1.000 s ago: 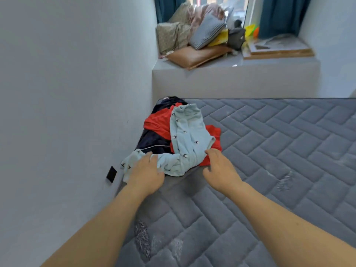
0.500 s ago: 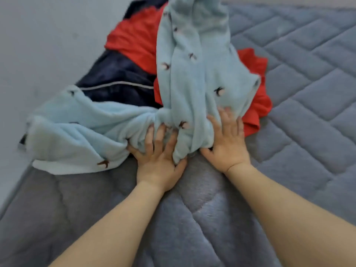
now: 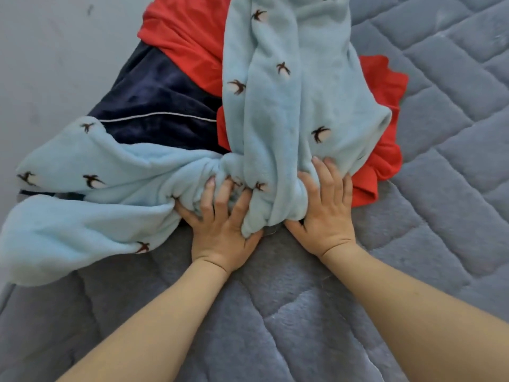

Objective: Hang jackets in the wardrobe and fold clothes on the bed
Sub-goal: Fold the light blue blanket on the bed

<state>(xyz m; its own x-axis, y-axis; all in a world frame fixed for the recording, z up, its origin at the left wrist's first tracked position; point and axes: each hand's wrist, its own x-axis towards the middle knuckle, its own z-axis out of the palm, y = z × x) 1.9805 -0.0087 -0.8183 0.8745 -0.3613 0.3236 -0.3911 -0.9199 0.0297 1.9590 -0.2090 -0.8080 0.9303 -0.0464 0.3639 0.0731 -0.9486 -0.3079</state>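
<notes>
A light blue fleece garment (image 3: 289,92) with small dark bird prints lies bunched on top of a pile on the grey quilted bed (image 3: 446,188). Under it are a red garment (image 3: 187,42) and a navy garment (image 3: 154,100) with white piping. My left hand (image 3: 220,230) digs its curled fingers into the gathered middle of the blue fleece. Just to the right, my right hand (image 3: 326,213) lies over a fold of the same fleece with its thumb tucked under the edge. One end of the fleece spreads out to the left.
A pale wall (image 3: 55,51) runs along the left side of the bed, close to the pile. The quilted mattress stretches out to the right and toward me.
The view has dropped much closer to the pile. Both hands moved from the near edge of the blue fleece onto its bunched middle and closed on it.
</notes>
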